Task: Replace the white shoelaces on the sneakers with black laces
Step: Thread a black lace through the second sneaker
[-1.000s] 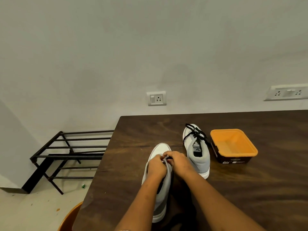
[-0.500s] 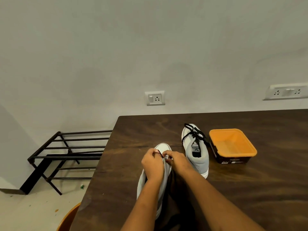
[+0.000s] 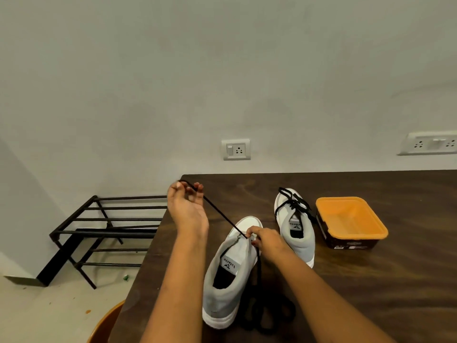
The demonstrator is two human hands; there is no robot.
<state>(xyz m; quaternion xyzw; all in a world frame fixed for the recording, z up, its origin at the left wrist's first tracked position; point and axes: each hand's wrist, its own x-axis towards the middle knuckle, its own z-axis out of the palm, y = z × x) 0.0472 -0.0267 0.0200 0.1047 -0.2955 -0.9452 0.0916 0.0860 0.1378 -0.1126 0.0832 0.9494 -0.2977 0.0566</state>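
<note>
Grey wall [image 3: 222, 70] behind. Dark wood surface [image 3: 371, 293] fills right and near side. Black metal rack [image 3: 111, 229] on the floor, left of the surface. Orange curved edge [image 3: 106, 325] at near left, can't tell what it is.

Near sneaker [image 3: 222, 288], grey and white, stands on the surface at centre with its toe pointing far. Far sneaker [image 3: 300, 241] is just right of it and further back, already laced in black, loose ends over the toe. Orange tub [image 3: 351, 219] sits just right of the far sneaker, open side up.

Left hand [image 3: 188, 209] is raised over the surface's left edge, palm toward the camera, fingers pinching the lace [image 3: 220, 214] near its end. The black lace runs taut down to the near sneaker's tongue top. Right hand [image 3: 267, 240] is there, fingers curled, pinching the lace at the shoe. The rest of the lace drops along the sneaker's right side and lies heaped on the surface by the heel.

Socket [image 3: 236, 149] on the wall above the far edge.
</note>
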